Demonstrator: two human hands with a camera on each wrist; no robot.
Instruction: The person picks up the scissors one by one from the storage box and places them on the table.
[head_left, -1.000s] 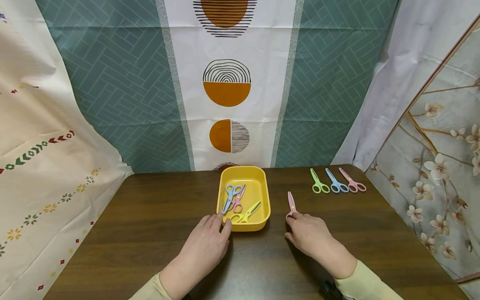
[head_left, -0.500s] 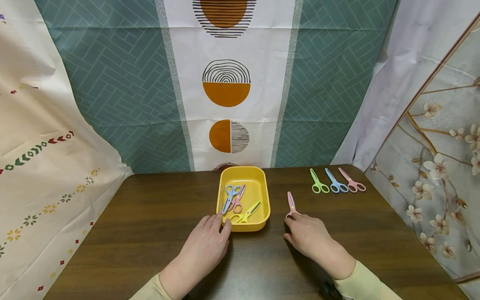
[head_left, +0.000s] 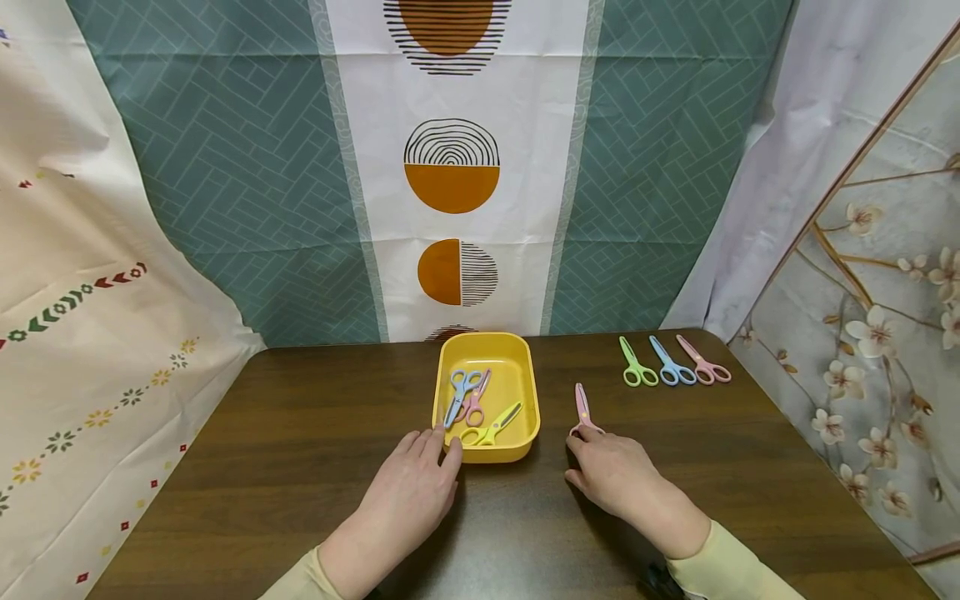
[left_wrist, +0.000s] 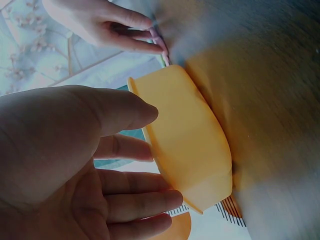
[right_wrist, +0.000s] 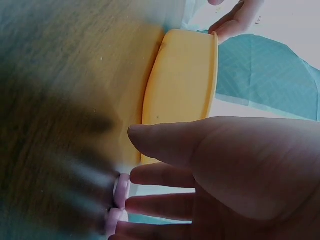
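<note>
My left hand (head_left: 412,487) rests at the near left corner of a yellow plastic tray (head_left: 498,455), its fingertips touching the rim and its thumb by the front wall. Inside the tray lie blue scissors (head_left: 455,406), pink scissors (head_left: 476,410) and yellow scissors (head_left: 491,432). To the right of the tray, another pair of pink scissors (head_left: 582,403) lies flat with blades pointing away from me. The fingertips of my right hand (head_left: 618,471) touch its handle loops (right_wrist: 121,191), fingers extended; the hand partly covers the loops in the head view.
Green scissors (head_left: 634,365), blue scissors (head_left: 670,363) and pink scissors (head_left: 703,362) lie in a slanted row at the back right of the dark wooden table (head_left: 330,400). A patterned curtain (head_left: 457,275) hangs behind the back edge.
Very little differs. My right hand has shifted slightly left, and a bit more of the pink scissors' handle shows. My left hand and the tray have stayed in place.
</note>
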